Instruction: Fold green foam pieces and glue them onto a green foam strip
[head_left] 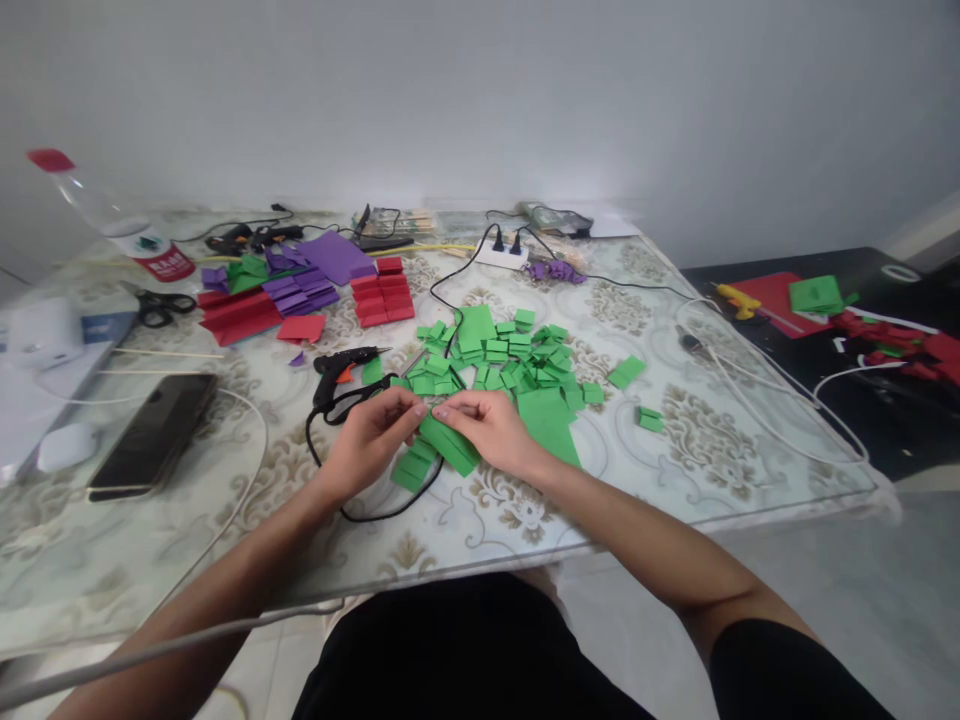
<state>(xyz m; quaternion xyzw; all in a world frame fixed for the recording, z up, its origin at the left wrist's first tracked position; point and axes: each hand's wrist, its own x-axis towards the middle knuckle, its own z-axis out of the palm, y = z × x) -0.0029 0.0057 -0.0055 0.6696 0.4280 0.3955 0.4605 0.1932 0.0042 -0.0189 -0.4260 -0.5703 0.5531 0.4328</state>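
Both my hands meet over the near middle of the patterned table. My left hand and my right hand pinch the same folded green paper strip, fingertips touching at its top edge. A pile of several small folded green paper pieces lies just beyond my hands. A flat green sheet sits right of my right hand. More folded green bits lie under my left hand.
A black glue gun with its looping cord lies left of the pile. Red paper stacks, purple paper, scissors, a phone, a bottle and a power strip fill the far side. A dark side table stands right.
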